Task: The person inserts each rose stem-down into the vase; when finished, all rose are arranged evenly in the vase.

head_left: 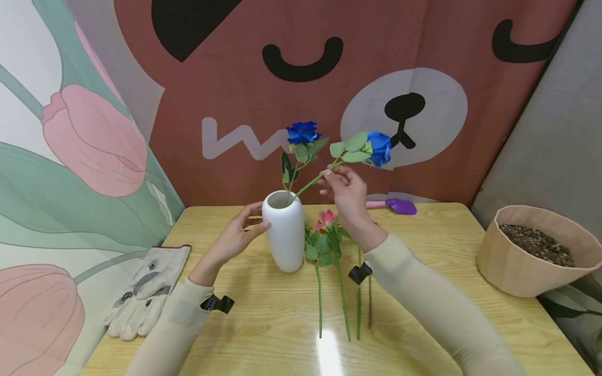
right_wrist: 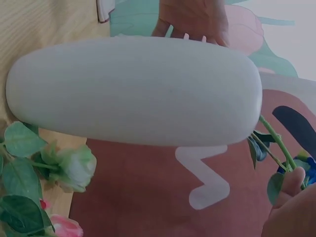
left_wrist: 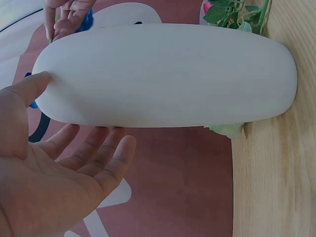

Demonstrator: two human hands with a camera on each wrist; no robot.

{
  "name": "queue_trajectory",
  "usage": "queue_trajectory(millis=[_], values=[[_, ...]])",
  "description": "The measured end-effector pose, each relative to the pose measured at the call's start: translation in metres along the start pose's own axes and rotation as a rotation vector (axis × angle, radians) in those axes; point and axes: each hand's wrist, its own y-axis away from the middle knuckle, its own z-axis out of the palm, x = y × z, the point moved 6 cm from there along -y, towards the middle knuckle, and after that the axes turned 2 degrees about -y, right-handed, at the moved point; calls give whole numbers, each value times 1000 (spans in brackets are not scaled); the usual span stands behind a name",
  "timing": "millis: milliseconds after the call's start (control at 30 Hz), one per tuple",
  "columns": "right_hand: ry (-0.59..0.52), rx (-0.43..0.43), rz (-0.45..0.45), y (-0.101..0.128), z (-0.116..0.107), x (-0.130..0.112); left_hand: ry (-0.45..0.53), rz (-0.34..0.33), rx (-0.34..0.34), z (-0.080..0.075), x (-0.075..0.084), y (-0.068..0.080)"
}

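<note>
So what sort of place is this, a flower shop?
More likely a small flower-arranging or craft corner than a shop: a wooden table with a white vase, loose roses, work gloves and a pot of soil, backed by cartoon-print cloth.

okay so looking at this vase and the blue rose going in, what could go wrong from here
1. The vase is tall and narrow, and the left hand only touches it with thumb and straight fingers; a sideways pull on the stem might tip it.
2. The right hand pinches the blue rose far up a slanted stem, so it could bend.
3. The roses lying beside the vase could get knocked.
</note>
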Motion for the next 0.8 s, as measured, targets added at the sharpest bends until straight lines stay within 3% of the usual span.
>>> queue_trajectory(millis=[233, 533, 800], values=[[16, -46, 76, 4, 10, 11, 5, -8, 1, 0, 1, 1], [23, -11, 80, 2, 16, 16, 1, 3, 6, 0, 3, 1], [59, -60, 98, 1, 20, 27, 0, -5, 6, 0, 2, 1]])
